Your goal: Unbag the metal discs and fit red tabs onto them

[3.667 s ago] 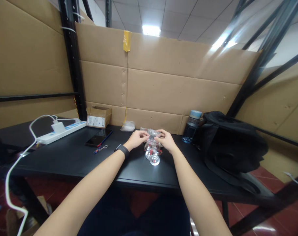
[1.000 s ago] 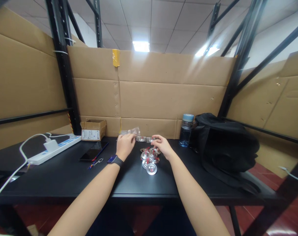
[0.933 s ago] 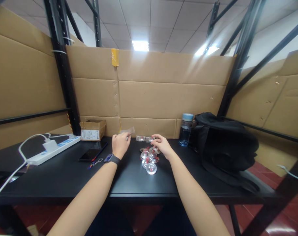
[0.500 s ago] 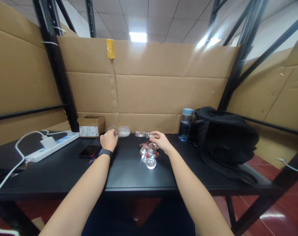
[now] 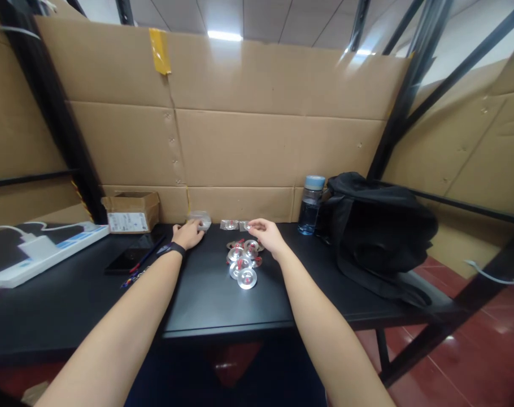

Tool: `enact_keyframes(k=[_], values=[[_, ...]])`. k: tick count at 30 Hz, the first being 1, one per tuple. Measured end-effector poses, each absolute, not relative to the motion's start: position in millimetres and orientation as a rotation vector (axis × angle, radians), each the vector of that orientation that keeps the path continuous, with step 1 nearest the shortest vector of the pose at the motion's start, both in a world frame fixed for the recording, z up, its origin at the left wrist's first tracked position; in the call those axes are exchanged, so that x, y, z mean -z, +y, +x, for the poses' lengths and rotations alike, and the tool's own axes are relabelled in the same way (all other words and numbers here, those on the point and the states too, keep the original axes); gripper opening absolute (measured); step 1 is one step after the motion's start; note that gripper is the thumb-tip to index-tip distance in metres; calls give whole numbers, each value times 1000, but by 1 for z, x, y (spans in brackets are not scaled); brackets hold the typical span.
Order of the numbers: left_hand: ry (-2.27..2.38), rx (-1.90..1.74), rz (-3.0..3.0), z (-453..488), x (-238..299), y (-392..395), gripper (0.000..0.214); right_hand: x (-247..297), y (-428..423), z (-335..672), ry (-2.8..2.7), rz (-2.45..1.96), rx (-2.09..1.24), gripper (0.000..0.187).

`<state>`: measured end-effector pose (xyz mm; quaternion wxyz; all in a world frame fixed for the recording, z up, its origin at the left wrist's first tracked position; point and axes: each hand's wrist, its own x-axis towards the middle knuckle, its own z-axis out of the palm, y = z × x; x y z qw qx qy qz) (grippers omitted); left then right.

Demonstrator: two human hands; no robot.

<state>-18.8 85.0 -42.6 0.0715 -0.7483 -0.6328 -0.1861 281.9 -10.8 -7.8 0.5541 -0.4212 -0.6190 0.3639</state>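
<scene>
My left hand (image 5: pixel 188 233), with a dark band on its wrist, reaches to a pile of clear plastic bags (image 5: pixel 203 219) at the back of the table. Its fingers are spread and touch the pile. My right hand (image 5: pixel 267 236) has thumb and fingertips closed at the edge of a bagged silver disc (image 5: pixel 244 225). To its left lies another bagged disc (image 5: pixel 229 224). In front of both is a heap of round silver metal discs (image 5: pixel 247 278) with red bits at their centres, resembling small finger cymbals. My right fingers partly hide the nearer bag.
A small open cardboard box (image 5: pixel 132 213), a dark phone (image 5: pixel 125 260), pens or cords (image 5: pixel 138 271) and a white power strip (image 5: pixel 62 251) are on the left. A blue-capped bottle (image 5: pixel 311 204) and a black backpack (image 5: pixel 379 232) stand on the right. Cardboard walls (image 5: pixel 240 147) enclose the table.
The view has turned slightly right and down. My left hand has gone from a curled shape beside the plastic bags to spread fingers on them. My right hand stays at the bagged disc.
</scene>
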Motion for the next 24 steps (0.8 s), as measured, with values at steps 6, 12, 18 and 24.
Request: enact_keyframes(k=[6,12,18,24], values=[[-2017,519,-2315,-20,41,90,56,2,-15,281,-1423,-1020,-857,25],[-2053,483,-2082,-13,29,93,49,4,-5,290,-1375,-1038,-803,31],[-2083,569,-2057,-11,35,103,43,23,20,333,-1233,-1371,-420,24],[-2056,707,-2089,-14,41,99,58,35,26,333,-1563,-1529,-135,22]])
